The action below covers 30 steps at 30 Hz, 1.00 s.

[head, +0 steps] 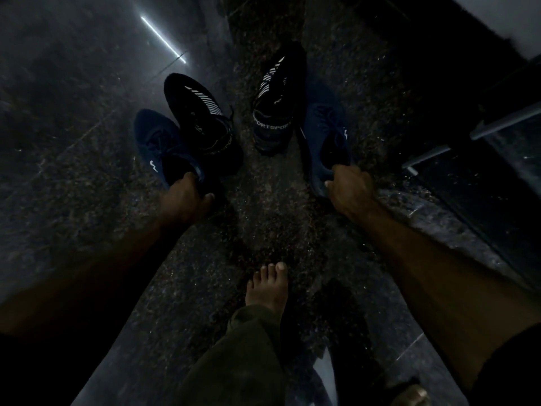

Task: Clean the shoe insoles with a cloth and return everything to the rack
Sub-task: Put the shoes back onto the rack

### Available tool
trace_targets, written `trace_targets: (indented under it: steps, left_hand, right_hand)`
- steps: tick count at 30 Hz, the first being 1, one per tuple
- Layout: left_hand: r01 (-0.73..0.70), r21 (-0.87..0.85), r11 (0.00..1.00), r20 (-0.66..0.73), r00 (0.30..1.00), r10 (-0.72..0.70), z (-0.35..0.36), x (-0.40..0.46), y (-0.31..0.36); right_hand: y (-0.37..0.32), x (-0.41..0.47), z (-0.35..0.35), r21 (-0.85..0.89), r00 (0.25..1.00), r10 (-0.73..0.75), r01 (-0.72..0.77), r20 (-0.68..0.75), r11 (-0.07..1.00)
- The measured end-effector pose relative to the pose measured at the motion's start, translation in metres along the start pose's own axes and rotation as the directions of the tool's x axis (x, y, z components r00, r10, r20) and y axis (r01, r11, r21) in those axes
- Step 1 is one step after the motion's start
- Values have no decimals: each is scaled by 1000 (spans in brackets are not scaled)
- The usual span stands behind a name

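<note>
Standing barefoot on a dark speckled floor [272, 230]: one bare foot [268, 288] sits at lower centre, toes forward, below an olive trouser leg [243, 356]. A second foot [412, 394] shows partly at the bottom right edge. Lighting is very dim; fine detail is poor.

Both forearms reach forward and down. Left hand [186, 197] grasps the heel rim of the left blue shoe [159, 148], fingers curled over the collar, thumb on the near side. Right hand [349, 187] grasps the heel of the right blue shoe [325, 133] the same way, fingers hooked into the opening. Whether either blue shoe is lifted or resting on the floor: cannot tell.

Between the blue pair, slightly farther out, stand two black shoes with white striped markings. Left black shoe [202, 115] lies just beside the left blue shoe, apparently touching it. Right black shoe [273, 104] is close to the right blue shoe, lettering visible on its tongue band. A strip of floor separates the two black shoes.

Insoles: not visible; the shoe openings are too dark to see inside.

At right, pale metal bars [491, 124] of a low frame run diagonally over a dark surface. Far left, a bright thin streak [164, 39] of light reflects on the floor.
</note>
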<state>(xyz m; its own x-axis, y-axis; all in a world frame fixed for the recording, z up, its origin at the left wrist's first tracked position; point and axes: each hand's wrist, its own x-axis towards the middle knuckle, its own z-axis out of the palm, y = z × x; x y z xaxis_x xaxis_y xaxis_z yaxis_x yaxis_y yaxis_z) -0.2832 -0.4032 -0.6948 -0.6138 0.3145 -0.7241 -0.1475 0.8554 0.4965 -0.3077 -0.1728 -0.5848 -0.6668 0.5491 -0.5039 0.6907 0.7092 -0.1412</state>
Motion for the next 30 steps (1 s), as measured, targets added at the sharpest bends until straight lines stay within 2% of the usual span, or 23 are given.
trace_targets:
  steps: [1, 2, 3, 4, 6, 7, 8, 10, 11, 12, 13, 14, 15, 16, 17, 18, 19, 20, 22, 23, 25, 28, 30]
  left_hand:
    - [1, -16, 1000, 32, 1000, 0, -4, -1, -2]
    - [-22, 62, 998, 12, 1000, 21, -8, 3, -7]
    - [-34, 14, 999, 10, 999, 34, -5, 6, -14]
    - [-53, 61, 997, -30, 998, 55, -1, 6, -19]
    - [-23, 38, 999, -66, 997, 26, 2, 2, -13]
    - [-54, 46, 997, -94, 994, 58, 4, 3, -15]
    - [-85, 175, 981, -135, 985, 109, 4, 6, -22]
    - [-75, 290, 954, -149, 981, 123, 1, 3, -15]
    - [-52, 381, 923, -125, 986, 107, -4, -2, -8]
    - [-177, 524, 833, -105, 957, 270, -7, -2, -15]
    - [-187, 594, 783, -114, 943, 312, -7, -21, -7]
    - [-188, 659, 728, -39, 958, 283, -7, 0, -25]
    - [-176, 659, 731, -104, 942, 320, -13, 12, -30]
    - [-242, 701, 671, -18, 935, 355, -28, 22, -33]
    - [-212, 760, 614, 20, 952, 305, -47, 28, -35]
    - [-153, 727, 669, -28, 967, 252, -75, 26, -21]
    - [-187, 688, 702, 29, 973, 231, -102, 16, 5]
    - [-245, 665, 706, 66, 960, 272, -120, -2, 30]
    - [-377, 654, 656, 189, 921, 340, -126, -31, 69]
    - [-392, 665, 636, 195, 913, 359, -116, -55, 88]
    - [-435, 660, 612, 238, 894, 379, -99, -54, 87]
    - [-406, 656, 636, 208, 908, 365, -79, -50, 74]
    - [-429, 668, 608, 235, 897, 374, -62, -63, 66]
  right_hand:
    - [3, -4, 0, 7, 1000, -9, 9, -12, 1000]
    - [7, -9, -1, 6, 999, -17, 17, -30, 1000]
    - [10, -13, -2, 7, 999, -26, 26, -47, 1000]
    - [12, -17, -3, 13, 998, -33, 33, -59, 999]
    - [15, -22, -4, 37, 997, -43, 46, -71, 998]
    - [16, -25, -4, 51, 996, -46, 50, -80, 997]
    - [16, -26, -5, 63, 994, -49, 55, -96, 996]
    - [18, -30, -7, 82, 991, -48, 59, -129, 995]
    - [20, -32, -8, 95, 990, -35, 48, -134, 994]
    - [22, -34, -10, 109, 991, -20, 34, -135, 993]
    - [24, -36, -14, 119, 991, -10, 26, -136, 993]
    - [26, -37, -16, 125, 990, -4, 22, -138, 992]
    - [28, -38, -19, 130, 990, 0, 19, -143, 991]
    - [30, -40, -22, 131, 988, 5, 15, -152, 991]
    - [33, -42, -24, 128, 987, 12, 9, -159, 992]
    - [36, -44, -26, 122, 986, 17, 4, -164, 993]
    - [39, -45, -28, 116, 986, 19, 0, -167, 993]
    - [41, -47, -30, 112, 985, 19, 1, -170, 994]
    - [45, -49, -33, 109, 984, 8, 12, -177, 994]
    - [46, -50, -34, 107, 984, -1, 20, -180, 994]
    - [50, -54, -34, 108, 983, -18, 38, -185, 993]
    - [59, -59, -34, 104, 977, -36, 58, -209, 993]
    - [64, -62, -32, 111, 976, -45, 70, -215, 991]
